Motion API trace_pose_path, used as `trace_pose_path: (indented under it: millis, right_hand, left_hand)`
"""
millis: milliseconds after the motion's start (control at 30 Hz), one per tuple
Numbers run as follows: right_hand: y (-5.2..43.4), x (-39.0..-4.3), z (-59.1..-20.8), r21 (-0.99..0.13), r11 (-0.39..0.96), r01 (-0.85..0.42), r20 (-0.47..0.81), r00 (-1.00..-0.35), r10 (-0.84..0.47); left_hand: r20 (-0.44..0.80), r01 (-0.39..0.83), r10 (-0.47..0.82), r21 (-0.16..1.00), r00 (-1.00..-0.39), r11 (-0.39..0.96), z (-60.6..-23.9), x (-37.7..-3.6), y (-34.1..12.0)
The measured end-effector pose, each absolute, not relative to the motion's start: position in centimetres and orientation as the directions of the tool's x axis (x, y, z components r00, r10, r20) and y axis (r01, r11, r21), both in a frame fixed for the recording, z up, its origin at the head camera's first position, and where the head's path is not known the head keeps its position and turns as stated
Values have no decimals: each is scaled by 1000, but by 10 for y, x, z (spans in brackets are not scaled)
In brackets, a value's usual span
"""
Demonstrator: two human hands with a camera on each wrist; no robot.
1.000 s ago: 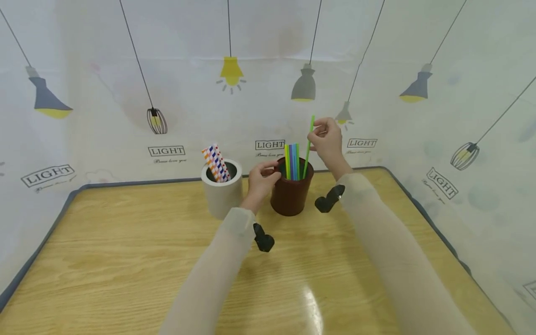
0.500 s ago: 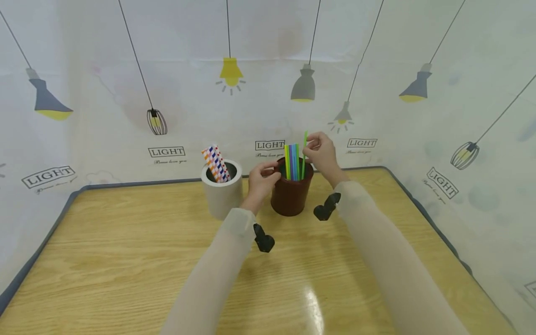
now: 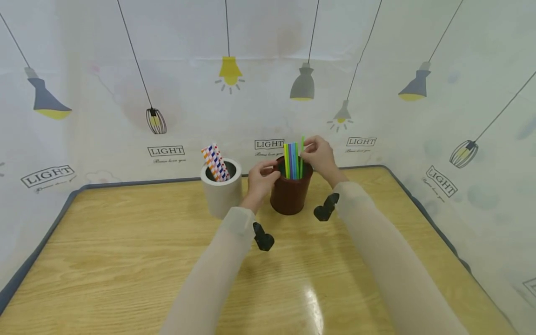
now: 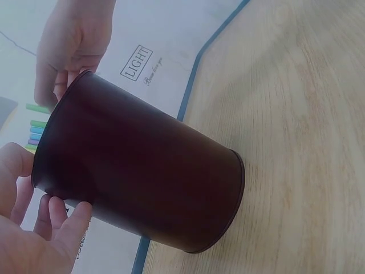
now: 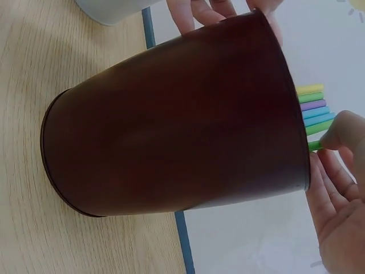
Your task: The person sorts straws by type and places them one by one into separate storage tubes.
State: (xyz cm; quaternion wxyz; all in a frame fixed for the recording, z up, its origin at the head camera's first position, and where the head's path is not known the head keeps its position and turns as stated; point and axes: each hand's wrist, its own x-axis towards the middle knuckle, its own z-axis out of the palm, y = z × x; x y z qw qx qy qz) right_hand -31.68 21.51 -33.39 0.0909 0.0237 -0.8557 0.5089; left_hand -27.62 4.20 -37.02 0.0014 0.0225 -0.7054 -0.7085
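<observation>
A dark brown round bin [image 3: 289, 197] stands upright on the table with several coloured straws [image 3: 291, 160] leaning together inside. My left hand [image 3: 260, 184] grips the bin's left side at the rim, thumb and fingers against the wall in the left wrist view. Over the right part of the opening, my right hand [image 3: 322, 158] pinches a green straw [image 3: 302, 156] between thumb and fingers. That straw is nearly upright, its lower part inside the bin, beside the other straws. The bin's wall hides the straws' lower ends in the right wrist view [image 5: 315, 108].
Left of the brown bin stands a white round bin [image 3: 224, 200] holding several patterned straws [image 3: 217, 163]. Both are near the back edge of the wooden table [image 3: 138, 260]. A light wall sheet [image 3: 188, 102] printed with lamps rises behind and along the sides.
My right hand has moved down and slightly left, lowering the green straw into the brown bin close to the other straws. My left hand stays on the rim.
</observation>
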Motion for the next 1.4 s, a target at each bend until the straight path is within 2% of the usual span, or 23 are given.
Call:
trace_pose_path:
  millis: [300,767,1067,1400]
  right_hand:
    - [212,-318,-326,-765,631,-131,138,-990,-38]
    - [212,-323,-316,-764,639,-88,27,-994,-103]
    - [215,-319,-311,-841,541,-21,-50,-992,-116]
    - [230,-302,-298,-828,556,-72,-71,-970,-232]
  left_hand:
    - [-48,-48,-34,999,-998,-4,-371,-278,40]
    - [-58,-58,-34,998,-998,11,-370,-279,37]
    - [-100,-100,7,995,-995,-8,-366,-276,32]
    - [-64,-63,42,998,-997,24,-353,-271,17]
